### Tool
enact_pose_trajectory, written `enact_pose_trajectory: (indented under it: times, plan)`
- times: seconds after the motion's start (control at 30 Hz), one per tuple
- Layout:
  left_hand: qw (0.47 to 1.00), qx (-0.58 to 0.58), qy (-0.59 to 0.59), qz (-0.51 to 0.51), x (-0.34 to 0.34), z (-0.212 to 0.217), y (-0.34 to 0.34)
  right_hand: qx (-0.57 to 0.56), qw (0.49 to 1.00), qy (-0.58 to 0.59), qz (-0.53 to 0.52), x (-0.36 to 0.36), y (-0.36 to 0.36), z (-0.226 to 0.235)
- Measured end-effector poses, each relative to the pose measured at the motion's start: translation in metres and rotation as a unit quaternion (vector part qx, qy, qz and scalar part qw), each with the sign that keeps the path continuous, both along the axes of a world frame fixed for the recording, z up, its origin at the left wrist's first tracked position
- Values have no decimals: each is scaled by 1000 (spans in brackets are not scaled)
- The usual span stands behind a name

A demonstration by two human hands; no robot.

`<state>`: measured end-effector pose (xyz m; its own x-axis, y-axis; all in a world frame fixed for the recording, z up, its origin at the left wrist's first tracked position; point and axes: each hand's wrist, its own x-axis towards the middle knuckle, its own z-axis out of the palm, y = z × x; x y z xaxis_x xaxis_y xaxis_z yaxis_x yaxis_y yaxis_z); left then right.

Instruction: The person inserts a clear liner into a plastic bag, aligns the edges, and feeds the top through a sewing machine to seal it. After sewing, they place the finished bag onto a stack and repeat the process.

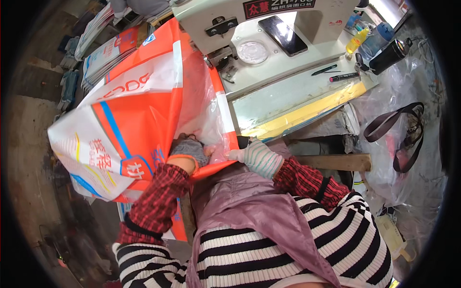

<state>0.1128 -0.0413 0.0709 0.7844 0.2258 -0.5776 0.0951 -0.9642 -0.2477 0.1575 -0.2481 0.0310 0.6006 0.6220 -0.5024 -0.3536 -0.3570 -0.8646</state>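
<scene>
Two gloved hands work on the mouth of one big orange and white woven sack (129, 120), which lies spread from the person's lap up to the sewing machine (269, 43). The left hand (189, 151), in a grey knit glove, is pushed inside the sack mouth and seems closed on the clear plastic liner (201, 110) there, but the fingers are partly hidden, so I cannot tell the grip for sure. The right hand (257, 157), in a striped glove, pinches the near edge of the sack just right of the left hand, thumb and fingers closed on the orange border. In my judgement the two hands hold the mouth stretched so that liner and outer cloth stay even before the machine's head.

On the sack, a white panel with orange shapes sits on the far side from the hands, and a white area with blue and yellow curved lines is at the left end. Behind the sack, to the left of the machine, a pile of flat sacks (108, 53) waits. On the machine's body there is a dark red label with light signs at the top, and a black phone (283, 34) lies below it. Right of the machine stand a yellow bottle (357, 41) and a black flask (390, 55).
</scene>
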Motion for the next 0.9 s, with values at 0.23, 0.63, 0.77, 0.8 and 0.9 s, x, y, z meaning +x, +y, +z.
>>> enact_pose_trajectory:
  times: [0.23,0.63,0.77,0.8,0.9]
  plan:
    - [993,-63,-89,51,1,51,-21,176,974,126,-67,-1,-9,1]
    - [850,-337,-402,49,20,13,-63,0,1000,-25,2,5,-29,64]
    - [737,-451,-419,278,22,-9,-70,174,982,63,-29,4,-34,48]
    - [727,-490,-369,310,22,-7,-69,204,977,57,-33,5,-36,51]
    - [730,-526,-301,315,24,10,-72,219,975,21,-40,18,-34,29]
